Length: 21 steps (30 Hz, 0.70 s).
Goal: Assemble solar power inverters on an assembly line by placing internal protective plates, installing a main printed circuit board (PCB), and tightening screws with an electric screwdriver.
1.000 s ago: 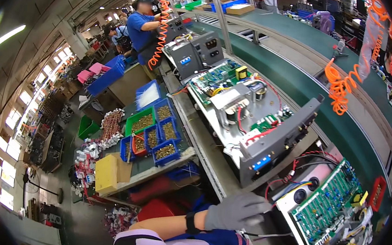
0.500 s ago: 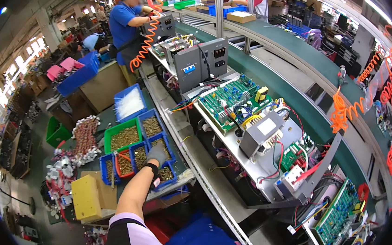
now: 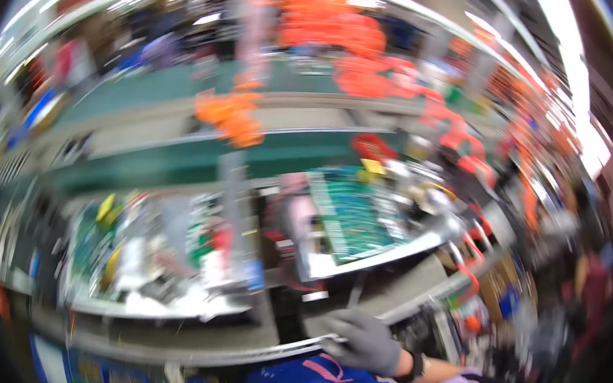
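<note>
My right hand (image 3: pixel 365 342), in a grey glove with a dark band at the wrist, is held close in front of me by the rail (image 3: pixel 292 351) of the line. Its fingers are curled together; a small pale spot shows at the fingertips, too smeared to name. Beyond it, a metal chassis (image 3: pixel 322 267) carries a green circuit board (image 3: pixel 354 214), with wires and parts to its right. My left hand is out of the picture.
Another chassis (image 3: pixel 187 311) with boards and an upright grey bracket (image 3: pixel 231 207) stands to the left. Orange coiled hoses (image 3: pixel 229 115) hang above the green belt (image 3: pixel 156 160). Blue bins (image 3: pixel 122 380) show blurred at the lower left edge.
The view has swung far to the right and is blurred. My left hand, which was in a bin of small brass-coloured parts, has left the picture; my right hand now shows clearly.
</note>
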### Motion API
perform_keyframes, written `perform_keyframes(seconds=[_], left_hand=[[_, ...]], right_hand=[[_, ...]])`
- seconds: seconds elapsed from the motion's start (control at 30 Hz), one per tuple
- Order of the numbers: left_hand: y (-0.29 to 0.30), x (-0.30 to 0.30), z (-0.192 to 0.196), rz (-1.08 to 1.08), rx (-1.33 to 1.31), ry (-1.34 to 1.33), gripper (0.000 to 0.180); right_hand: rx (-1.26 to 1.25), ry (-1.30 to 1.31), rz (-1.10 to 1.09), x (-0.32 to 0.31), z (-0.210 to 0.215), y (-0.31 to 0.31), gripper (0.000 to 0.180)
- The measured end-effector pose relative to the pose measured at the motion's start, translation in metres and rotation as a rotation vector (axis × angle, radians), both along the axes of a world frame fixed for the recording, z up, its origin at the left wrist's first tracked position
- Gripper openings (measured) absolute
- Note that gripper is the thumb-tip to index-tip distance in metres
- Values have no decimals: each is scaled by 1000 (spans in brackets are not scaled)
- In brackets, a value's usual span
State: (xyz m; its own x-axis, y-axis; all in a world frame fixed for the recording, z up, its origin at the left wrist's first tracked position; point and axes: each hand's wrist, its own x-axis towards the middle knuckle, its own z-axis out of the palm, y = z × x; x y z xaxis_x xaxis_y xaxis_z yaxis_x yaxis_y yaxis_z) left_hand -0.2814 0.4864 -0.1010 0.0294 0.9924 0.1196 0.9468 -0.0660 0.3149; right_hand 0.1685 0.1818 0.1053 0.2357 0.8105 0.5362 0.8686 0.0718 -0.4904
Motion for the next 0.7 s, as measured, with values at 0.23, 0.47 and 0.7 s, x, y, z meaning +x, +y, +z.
perform_keyframes(seconds=[0.23,0.47,0.7], left_hand=[[-56,197,98,-386,181,-441,25],[-168,315,113,-512,-406,-924,28],[-255,355,96,-320,-1054,-1198,33]], right_hand=[[7,139,-163,42,-53,-95,33],[-258,69,-834,116,-156,-303,22],[-985,-10,-1669,205,-213,-493,52]])
